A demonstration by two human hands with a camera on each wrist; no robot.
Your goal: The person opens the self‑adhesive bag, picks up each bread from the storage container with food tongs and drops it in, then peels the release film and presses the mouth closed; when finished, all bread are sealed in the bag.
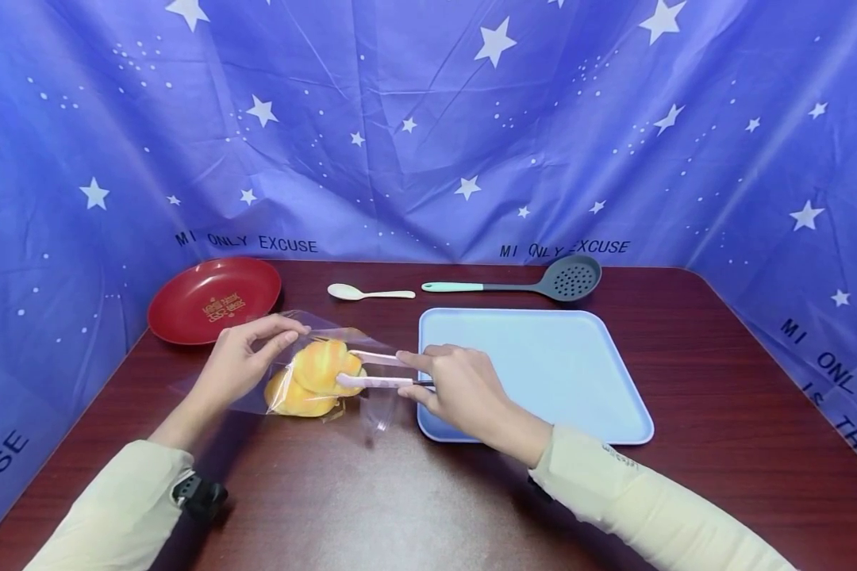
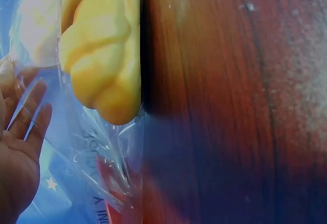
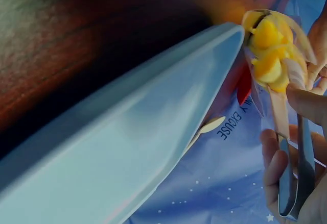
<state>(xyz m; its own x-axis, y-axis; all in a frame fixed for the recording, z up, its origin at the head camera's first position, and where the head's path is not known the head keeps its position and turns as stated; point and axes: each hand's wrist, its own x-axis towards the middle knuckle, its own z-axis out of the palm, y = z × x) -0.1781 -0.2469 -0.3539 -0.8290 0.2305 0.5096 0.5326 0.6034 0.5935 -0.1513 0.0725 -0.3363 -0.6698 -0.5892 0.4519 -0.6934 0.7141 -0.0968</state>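
A clear plastic bag lies left of centre with two yellow bread buns inside, one partly over the other. My left hand pinches the bag's upper edge between thumb and fingertips. Up close in the left wrist view, a lobed bun shows through the film. My right hand grips a pair of tongs with pale pink arms and a metal bend. The tong tips reach into the bag and sit on either side of the upper bun. In the right wrist view, fingers wrap the metal part of the tongs.
A light blue tray lies partly under my right hand. Behind stand a red plate at the left, a cream spoon and a grey skimmer with a mint handle. A starry blue curtain encloses the table.
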